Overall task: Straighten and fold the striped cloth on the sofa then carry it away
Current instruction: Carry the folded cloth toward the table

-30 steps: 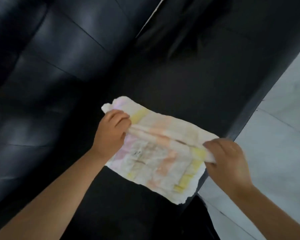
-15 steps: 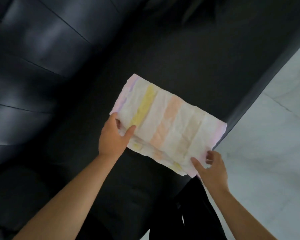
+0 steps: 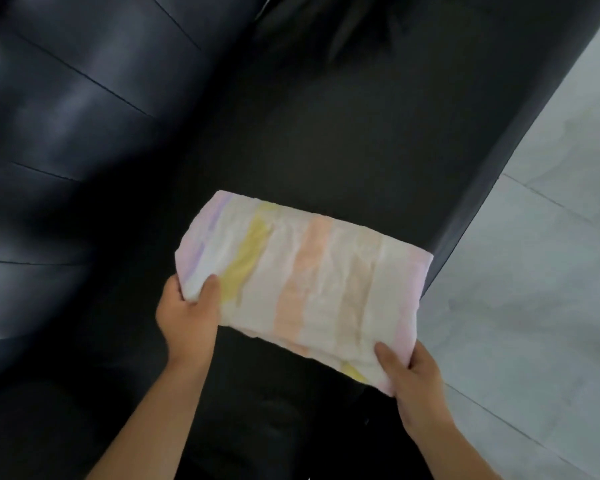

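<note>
Where it spreads over the seat of the black sofa, the striped cloth shows as a folded, wrinkled rectangle with pale purple, yellow, orange and pink bands, its right end reaching the seat's front edge. A second layer peeks out along the near edge, but how many folds lie beneath cannot be made out. The left hand grips the near left corner, thumb on top and the other fingers hidden under the fabric. The right hand grips the near right corner the same way, its fingers also covered. Whether the cloth rests on the seat or is lifted off it cannot be told. The sofa's backrest fills the left, cut off by the frame. Pale floor tiles lie to the right.
</note>
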Tool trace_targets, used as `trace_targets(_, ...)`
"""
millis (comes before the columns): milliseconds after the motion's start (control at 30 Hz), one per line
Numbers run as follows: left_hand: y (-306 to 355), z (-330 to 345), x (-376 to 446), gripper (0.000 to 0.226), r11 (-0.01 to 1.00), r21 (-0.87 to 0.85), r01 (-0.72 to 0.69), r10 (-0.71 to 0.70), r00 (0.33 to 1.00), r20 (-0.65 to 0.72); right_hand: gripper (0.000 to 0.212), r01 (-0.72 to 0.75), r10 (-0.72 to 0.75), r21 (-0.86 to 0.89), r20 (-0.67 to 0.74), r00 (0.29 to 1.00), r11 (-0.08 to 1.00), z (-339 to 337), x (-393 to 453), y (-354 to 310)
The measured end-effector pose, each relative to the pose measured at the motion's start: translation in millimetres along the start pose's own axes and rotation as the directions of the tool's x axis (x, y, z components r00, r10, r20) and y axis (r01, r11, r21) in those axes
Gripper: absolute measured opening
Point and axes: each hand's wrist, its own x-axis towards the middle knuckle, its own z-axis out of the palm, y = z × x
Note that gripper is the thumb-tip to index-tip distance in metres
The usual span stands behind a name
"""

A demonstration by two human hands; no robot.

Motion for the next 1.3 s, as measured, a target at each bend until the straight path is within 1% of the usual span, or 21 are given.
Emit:
trace_targets(67, -16.2, 3.9, 3.8, 0.011, 0.993, 0.106, 0.045, -0.052, 0.996, 0.070, 0.010, -0.019, 0.015, -0.116, -0.041, 0.999, 0.993, 5.8, 7.2, 14.2)
trace_targets(133, -29.8, 11.9, 12.4, 0.045, 0.958, 0.279, 0.063, -0.108, 0.983, 0.151, 0.014, -0.045, 0.016, -0.250, -0.115, 0.993, 0.967, 10.2, 22.8, 23.9)
trace_targets(167, -32.6, 15.0, 16.3, 0.060, 0.937, 0.338, 0.085, -0.141, 0.979, 0.145, 0.024, -0.069, 0.024, -0.292, -0.157, 0.987, 0.954, 11.2, 29.9, 24.9)
trace_targets(200, -33.5, 17.1, 20.1, 0.074, 0.916, 0.386, 0.107, -0.166, 0.978, 0.124, 0.040, -0.094, 0.034, -0.313, -0.190, 0.981, 0.945, 10.6, 35.7, 23.7)
trace_targets(267, -28.4, 18.1, 27.4, 0.095, 0.887, 0.450, 0.099, -0.167, 0.979, 0.114, 0.065, -0.068, 0.030, -0.234, -0.160, 0.987, 0.970, 6.6, 43.3, 18.1)
trace_targets(300, -23.3, 17.7, 32.0, 0.103, 0.869, 0.492, 0.048, -0.150, 0.974, 0.170, 0.069, -0.025, 0.008, -0.157, -0.113, 0.994, 0.987, 5.4, 44.8, 13.9)
trace_targets(333, -19.3, 16.8, 39.3, 0.110, 0.862, 0.506, -0.003, -0.145, 0.957, 0.253, 0.071, 0.006, -0.012, -0.105, -0.058, 0.998, 0.994, 5.8, 45.4, 9.2)
trace_targets(367, -17.2, 15.0, 49.8, 0.116, 0.883, 0.470, -0.021, -0.160, 0.926, 0.342, 0.071, 0.024, -0.027, -0.107, -0.022, 0.999, 0.994, 7.0, 46.9, 5.7)
trace_targets(433, -12.6, 11.6, 69.4, 0.125, 0.928, 0.365, 0.069, -0.251, 0.841, 0.480, 0.073, 0.023, -0.032, -0.149, -0.058, 0.998, 0.989, 12.2, 54.5, 3.0)
trace_targets(467, -11.0, 10.6, 75.6, 0.129, 0.924, 0.374, 0.084, -0.284, 0.806, 0.520, 0.075, -0.007, -0.007, -0.143, -0.098, 0.995, 0.990, 15.2, 58.7, 3.5)
trace_targets(533, -10.2, 11.2, 80.4, 0.124, 0.897, 0.435, 0.077, -0.341, 0.747, 0.571, 0.075, -0.081, 0.071, -0.075, -0.127, 0.989, 0.994, 19.2, 65.5, 3.5)
trace_targets(600, -9.1, 14.3, 73.5, 0.114, 0.914, 0.370, 0.170, -0.379, 0.687, 0.621, 0.062, -0.152, 0.154, 0.026, -0.088, 0.984, 0.988, 16.1, 68.8, 0.0)
trace_targets(633, -8.1, 15.8, 66.9, 0.108, 0.919, 0.319, 0.229, -0.387, 0.674, 0.630, 0.054, -0.169, 0.173, 0.075, -0.061, 0.983, 0.983, 12.0, 68.8, -2.1)
trace_targets(733, -8.5, 13.6, 42.5, 0.068, 0.917, 0.168, 0.361, -0.379, 0.663, 0.646, 0.035, -0.107, 0.112, 0.076, -0.060, 0.992, 0.991, -5.4, 56.9, -16.9)
trace_targets(767, -8.2, 13.2, 32.4, 0.064, 0.911, 0.142, 0.388, -0.382, 0.657, 0.650, 0.032, -0.068, 0.072, 0.058, -0.077, 0.994, 0.996, -13.7, 50.6, -22.7)
trace_targets(867, 8.6, 10.0, -10.7, 0.066, 0.909, 0.089, 0.408, -0.354, 0.641, 0.681, 0.027, 0.022, -0.021, 0.010, -0.106, 0.994, 1.000, -47.9, 14.2, -42.1)
trace_targets(933, 35.1, 6.5, -46.2, 0.068, 0.920, 0.066, 0.386, -0.324, 0.655, 0.682, 0.025, 0.043, -0.044, -0.010, -0.142, 0.989, 0.999, -80.1, -18.8, -54.1)
trace_targets(1000, 66.0, 5.1, -83.0, 0.066, 0.947, 0.060, 0.316, -0.273, 0.690, 0.671, 0.025, 0.042, -0.040, 0.010, -0.193, 0.980, 0.999, -118.4, -54.1, -63.4)
trace_targets(1133, 140.3, 16.2, -163.3, 0.032, 0.988, 0.061, 0.139, -0.142, 0.710, 0.690, 0.019, 0.067, -0.022, 0.127, -0.324, 0.946, 0.990, -205.1, -120.5, -82.5)
trace_targets(1233, 185.3, 41.9, -225.8, 0.033, 0.995, 0.081, 0.063, -0.101, 0.719, 0.688, 0.021, 0.067, 0.032, 0.232, -0.399, 0.916, 0.970, -267.8, -158.6, -89.5)
trace_targets(1300, 211.2, 69.2, -266.2, 0.040, 0.994, 0.105, -0.014, -0.060, 0.740, 0.670, 0.036, 0.055, 0.080, 0.288, -0.440, 0.894, 0.956, -306.9, -171.8, -94.0)
